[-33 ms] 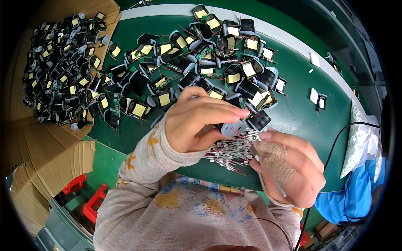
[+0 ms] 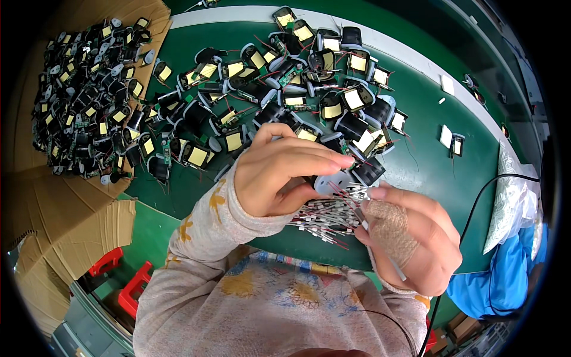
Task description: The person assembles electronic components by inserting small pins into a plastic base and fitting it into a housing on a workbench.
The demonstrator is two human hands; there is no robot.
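Observation:
My left hand [image 2: 279,172] is closed on a small dark device part with a round grey cap [image 2: 331,183], pinched between thumb and fingers. Thin red wires run from beside that cap toward my right hand [image 2: 425,241]. Tan tape wraps part of the right hand, whose fingers are pinched round a slim grey stick-like tool [image 2: 397,269]; its exact kind is unclear. Under and between the hands lies a pile of short wire leads with white connectors [image 2: 324,219]. Black housings with yellow pads [image 2: 235,141] lie just beyond the left hand.
A cardboard box [image 2: 156,44] packed with similar black parts stands at left. More housings cover the green table [image 2: 440,172]. One part [image 2: 457,144] lies apart at right, near a plastic bag [image 2: 505,202], blue cloth [image 2: 493,285] and a black cable [image 2: 470,217]. Red stools [image 2: 135,290] stand below left.

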